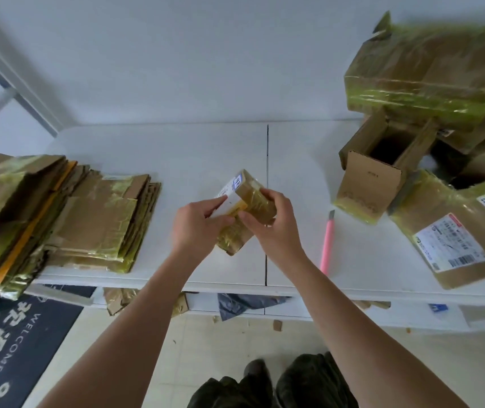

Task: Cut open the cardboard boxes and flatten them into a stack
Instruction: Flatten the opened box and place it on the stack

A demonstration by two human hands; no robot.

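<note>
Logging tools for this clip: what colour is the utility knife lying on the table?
Pink: the utility knife has a pink handle, seen clearly in the head view.

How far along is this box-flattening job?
Partway. A flattened stack already lies on the table's left. Both hands, left hand and right hand, hold a small taped box. The pink cutter lies unused, and several boxes wait at right.

Both the left hand (197,225) and right hand (270,222) grip a small taped box (244,207) above the white table (206,154).
</note>
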